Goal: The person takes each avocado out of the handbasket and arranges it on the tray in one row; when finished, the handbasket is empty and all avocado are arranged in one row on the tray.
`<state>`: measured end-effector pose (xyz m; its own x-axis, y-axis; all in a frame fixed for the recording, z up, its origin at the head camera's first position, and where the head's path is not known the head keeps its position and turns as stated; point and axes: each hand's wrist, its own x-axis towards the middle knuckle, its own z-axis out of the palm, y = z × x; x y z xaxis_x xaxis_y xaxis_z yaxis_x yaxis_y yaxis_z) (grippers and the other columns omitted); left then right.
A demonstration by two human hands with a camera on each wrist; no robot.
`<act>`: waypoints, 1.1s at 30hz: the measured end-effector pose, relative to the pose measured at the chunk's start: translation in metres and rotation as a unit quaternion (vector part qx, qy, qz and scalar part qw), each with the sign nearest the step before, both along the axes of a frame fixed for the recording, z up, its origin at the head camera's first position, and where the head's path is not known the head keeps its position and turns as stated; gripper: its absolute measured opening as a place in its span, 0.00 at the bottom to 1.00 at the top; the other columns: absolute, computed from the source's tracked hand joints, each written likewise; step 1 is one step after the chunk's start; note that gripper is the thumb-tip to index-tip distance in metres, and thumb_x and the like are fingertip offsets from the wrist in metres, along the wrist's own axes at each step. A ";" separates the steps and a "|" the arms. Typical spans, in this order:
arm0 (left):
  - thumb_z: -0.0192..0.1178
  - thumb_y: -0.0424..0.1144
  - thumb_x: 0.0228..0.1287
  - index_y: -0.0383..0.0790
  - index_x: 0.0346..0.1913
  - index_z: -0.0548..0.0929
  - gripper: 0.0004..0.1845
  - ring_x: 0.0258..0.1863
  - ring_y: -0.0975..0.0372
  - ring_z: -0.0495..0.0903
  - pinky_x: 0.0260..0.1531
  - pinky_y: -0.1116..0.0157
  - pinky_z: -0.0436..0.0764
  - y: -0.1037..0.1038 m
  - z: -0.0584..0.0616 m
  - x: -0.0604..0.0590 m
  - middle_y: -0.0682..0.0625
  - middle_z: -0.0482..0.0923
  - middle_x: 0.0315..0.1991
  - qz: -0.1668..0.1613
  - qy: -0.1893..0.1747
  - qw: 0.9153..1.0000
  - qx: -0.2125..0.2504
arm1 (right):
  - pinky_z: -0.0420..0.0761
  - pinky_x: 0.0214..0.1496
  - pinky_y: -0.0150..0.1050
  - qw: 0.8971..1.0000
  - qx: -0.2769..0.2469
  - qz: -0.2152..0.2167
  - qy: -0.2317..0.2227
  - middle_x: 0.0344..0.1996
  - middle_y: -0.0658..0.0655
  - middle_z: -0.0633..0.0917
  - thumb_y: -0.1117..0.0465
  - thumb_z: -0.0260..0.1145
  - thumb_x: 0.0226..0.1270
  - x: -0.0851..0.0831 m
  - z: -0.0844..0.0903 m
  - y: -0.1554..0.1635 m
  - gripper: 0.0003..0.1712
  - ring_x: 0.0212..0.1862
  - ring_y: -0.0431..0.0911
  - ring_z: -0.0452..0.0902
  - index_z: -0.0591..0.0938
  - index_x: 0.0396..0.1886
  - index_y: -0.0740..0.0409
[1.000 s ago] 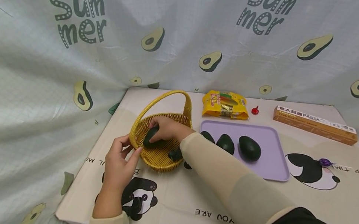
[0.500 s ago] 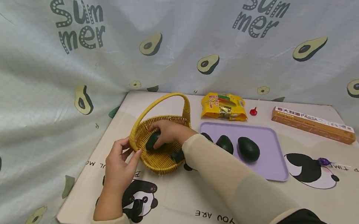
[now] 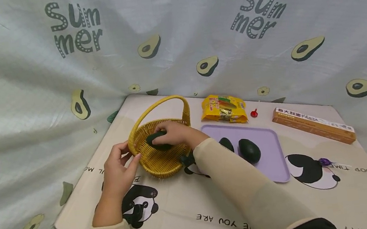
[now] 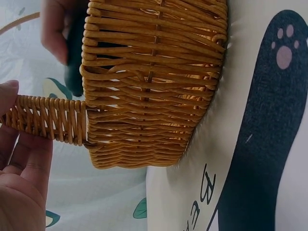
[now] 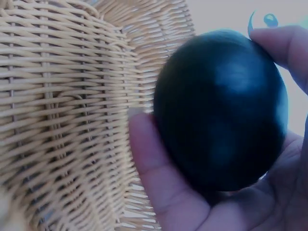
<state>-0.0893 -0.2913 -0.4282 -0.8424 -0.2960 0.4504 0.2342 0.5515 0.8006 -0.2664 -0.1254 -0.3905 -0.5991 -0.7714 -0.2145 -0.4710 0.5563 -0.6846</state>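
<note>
A yellow wicker basket [image 3: 156, 160] with a hoop handle stands on the table at the left. My right hand [image 3: 168, 133] reaches into it and grips a dark green avocado [image 3: 156, 140], fingers curled round it. The right wrist view shows that avocado [image 5: 221, 110] in my palm against the basket's woven wall [image 5: 62, 120]. My left hand [image 3: 119, 170] holds the basket's near-left rim; the handle base [image 4: 48, 120] runs between thumb and fingers [image 4: 24, 163]. Two more avocados [image 3: 249, 150] lie on a lilac tray [image 3: 275, 164] to the right, one partly behind my sleeve.
Behind the tray lie a yellow snack packet [image 3: 224, 108] and a small red object [image 3: 254, 113]. A long brown box [image 3: 312, 125] sits at the back right, a purple wrapped sweet [image 3: 323, 161] near the tray's right. Avocado-print cloth walls close the back and left.
My right hand has turned the avocado inside the basket so it lies more level. The left hand has stayed on the rim. The view has drifted slightly right.
</note>
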 end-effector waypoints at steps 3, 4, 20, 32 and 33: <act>0.68 0.24 0.64 0.32 0.62 0.73 0.25 0.61 0.47 0.80 0.62 0.64 0.81 0.001 0.000 0.001 0.38 0.78 0.60 0.002 0.001 1.000 -0.001 | 0.87 0.54 0.42 1.000 -0.026 -0.010 0.002 0.63 0.53 0.79 0.40 0.66 0.71 0.002 0.002 0.008 0.25 0.55 0.49 0.78 0.77 0.63 0.40; 0.68 0.24 0.64 0.32 0.62 0.73 0.25 0.61 0.47 0.80 0.62 0.64 0.81 0.001 0.000 0.001 0.38 0.78 0.60 0.003 0.002 1.000 -0.001 | 0.86 0.58 0.45 0.999 -0.033 -0.011 0.004 0.66 0.52 0.77 0.38 0.66 0.71 0.002 0.003 0.011 0.27 0.58 0.49 0.77 0.76 0.65 0.38; 0.67 0.26 0.66 0.33 0.63 0.72 0.25 0.60 0.50 0.80 0.62 0.63 0.81 0.001 0.000 0.003 0.40 0.77 0.60 0.004 -0.007 1.000 -0.001 | 0.85 0.59 0.47 0.997 -0.075 -0.004 0.017 0.66 0.47 0.77 0.52 0.80 0.57 0.008 0.020 0.054 0.41 0.58 0.48 0.77 0.75 0.70 0.32; 0.67 0.26 0.66 0.33 0.63 0.72 0.25 0.60 0.51 0.79 0.62 0.63 0.81 -0.001 -0.001 0.002 0.40 0.77 0.60 0.009 -0.012 1.000 -0.004 | 0.86 0.56 0.43 0.992 -0.122 0.009 0.021 0.64 0.48 0.77 0.58 0.71 0.67 0.017 0.026 0.094 0.29 0.57 0.50 0.75 0.79 0.66 0.35; 0.67 0.26 0.66 0.33 0.63 0.72 0.25 0.60 0.51 0.79 0.62 0.63 0.81 -0.001 -0.002 0.002 0.40 0.77 0.60 0.008 -0.010 1.000 -0.004 | 0.85 0.57 0.44 0.992 -0.122 0.007 0.022 0.63 0.48 0.77 0.59 0.72 0.66 0.018 0.026 0.098 0.29 0.57 0.50 0.75 0.79 0.65 0.34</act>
